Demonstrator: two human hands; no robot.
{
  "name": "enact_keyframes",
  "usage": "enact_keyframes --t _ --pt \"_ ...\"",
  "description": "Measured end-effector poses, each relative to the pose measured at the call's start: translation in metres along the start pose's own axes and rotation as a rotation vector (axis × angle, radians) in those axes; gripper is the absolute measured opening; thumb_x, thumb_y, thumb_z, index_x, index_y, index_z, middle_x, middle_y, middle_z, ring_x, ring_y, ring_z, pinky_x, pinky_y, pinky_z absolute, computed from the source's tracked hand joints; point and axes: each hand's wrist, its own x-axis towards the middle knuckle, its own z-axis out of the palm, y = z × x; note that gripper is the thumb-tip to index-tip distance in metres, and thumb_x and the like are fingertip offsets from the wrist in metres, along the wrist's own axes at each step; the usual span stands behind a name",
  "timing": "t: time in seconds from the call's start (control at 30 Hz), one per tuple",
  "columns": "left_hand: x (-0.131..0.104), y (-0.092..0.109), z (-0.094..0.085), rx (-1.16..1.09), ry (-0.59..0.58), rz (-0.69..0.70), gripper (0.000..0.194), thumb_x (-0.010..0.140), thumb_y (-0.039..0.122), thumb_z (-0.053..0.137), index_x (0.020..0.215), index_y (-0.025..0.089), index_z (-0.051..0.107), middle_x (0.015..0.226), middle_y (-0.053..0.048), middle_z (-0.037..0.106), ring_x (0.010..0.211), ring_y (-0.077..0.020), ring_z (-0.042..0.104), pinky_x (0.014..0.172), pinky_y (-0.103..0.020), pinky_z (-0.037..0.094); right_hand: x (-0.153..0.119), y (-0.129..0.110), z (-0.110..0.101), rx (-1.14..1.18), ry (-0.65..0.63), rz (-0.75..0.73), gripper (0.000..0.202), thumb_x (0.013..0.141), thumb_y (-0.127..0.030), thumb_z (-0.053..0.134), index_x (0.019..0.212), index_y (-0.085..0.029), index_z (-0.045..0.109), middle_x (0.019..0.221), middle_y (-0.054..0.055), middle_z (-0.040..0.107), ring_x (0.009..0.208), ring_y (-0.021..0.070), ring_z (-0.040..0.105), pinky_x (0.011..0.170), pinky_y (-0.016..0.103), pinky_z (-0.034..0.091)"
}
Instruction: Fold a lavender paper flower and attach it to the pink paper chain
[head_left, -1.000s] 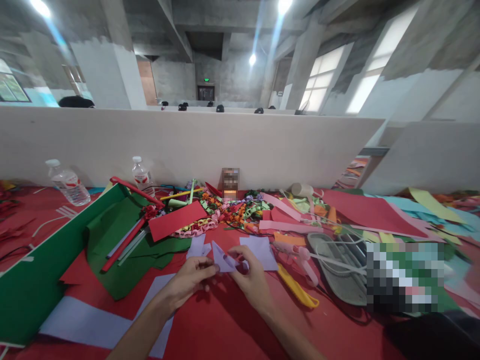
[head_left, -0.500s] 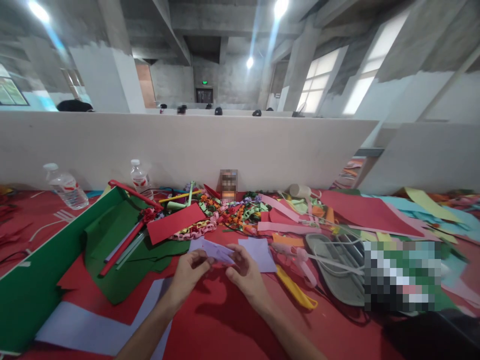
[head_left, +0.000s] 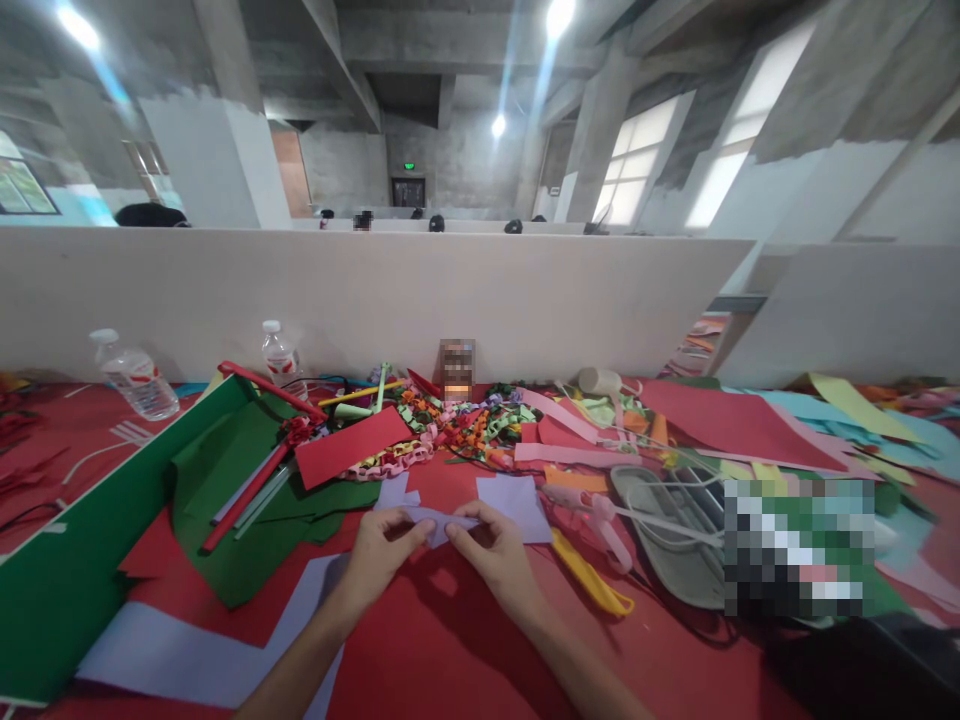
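Note:
A small piece of purple paper [head_left: 441,530] is held between both my hands, above the red table [head_left: 450,630]. My left hand [head_left: 386,548] pinches its left part, thumb towards me. On the other side my right hand [head_left: 489,545] grips the right part, and the two thumbs nearly meet at the middle. The paper looks folded or bent along its upper edge; the fingers behind it are partly hidden. Flat purple paper [head_left: 517,505] lies just beyond my right hand, and another purple scrap [head_left: 396,492] lies behind my left hand.
A yellow-handled tool [head_left: 592,575] lies right of my hands, near a pink glue gun [head_left: 574,498] and a grey tray [head_left: 660,560]. Paper flowers and chains [head_left: 465,430] are heaped behind. A green board [head_left: 82,560] stands left; two water bottles [head_left: 139,375] are by the partition [head_left: 360,290].
The purple paper has been tilted and bent between my fingers. My thumbs have come closer together on its near face, and the right hand has turned inward.

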Motion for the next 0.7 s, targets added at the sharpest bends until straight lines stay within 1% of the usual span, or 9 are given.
enact_keyframes --t 0.13,0.27,0.4,0.53,0.7 --pt "-0.001 0.001 0.002 -0.002 -0.022 0.008 0.031 0.074 0.046 0.074 0.063 0.017 0.074 0.063 -0.004 0.072 0.062 -0.0201 0.061 0.064 -0.028 0.048 0.002 0.002 0.002 0.034 -0.04 0.018 0.037 0.074 -0.054 0.076 0.084 -0.018 0.071 0.078 0.004 0.071 0.071 0.0199 0.064 0.067 0.029 0.05" --pt "-0.003 0.002 0.003 0.009 -0.049 0.011 0.031 0.076 0.045 0.073 0.062 0.017 0.075 0.062 -0.005 0.071 0.062 -0.02 0.061 0.064 -0.028 0.048 0.003 0.005 0.003 0.007 -0.016 0.033 0.036 0.075 -0.052 0.075 0.075 -0.017 0.072 0.068 0.003 0.07 0.063 0.018 0.061 0.062 0.028 0.048" --pt "-0.003 0.003 0.004 0.008 -0.057 0.004 0.032 0.076 0.045 0.073 0.061 0.017 0.073 0.06 -0.004 0.069 0.061 -0.0188 0.06 0.063 -0.026 0.047 0.003 0.008 0.002 -0.004 0.016 0.035 0.035 0.075 -0.051 0.076 0.072 -0.016 0.072 0.066 0.002 0.069 0.061 0.0165 0.059 0.059 0.026 0.046" --pt "-0.002 0.006 0.003 -0.046 -0.019 -0.011 0.034 0.075 0.05 0.073 0.069 0.017 0.073 0.06 -0.001 0.066 0.056 -0.0168 0.057 0.058 -0.025 0.044 0.004 0.011 0.0 -0.012 0.022 0.048 0.036 0.074 -0.051 0.075 0.07 -0.016 0.072 0.063 0.001 0.067 0.057 0.0156 0.057 0.056 0.025 0.045" --pt "-0.001 0.005 0.0 -0.037 0.012 -0.023 0.035 0.078 0.048 0.072 0.061 0.018 0.07 0.056 0.0 0.063 0.055 -0.0151 0.054 0.056 -0.024 0.041 0.008 0.015 -0.001 -0.003 0.016 0.051 0.036 0.074 -0.052 0.076 0.072 -0.016 0.073 0.065 0.002 0.068 0.06 0.017 0.059 0.058 0.026 0.046"
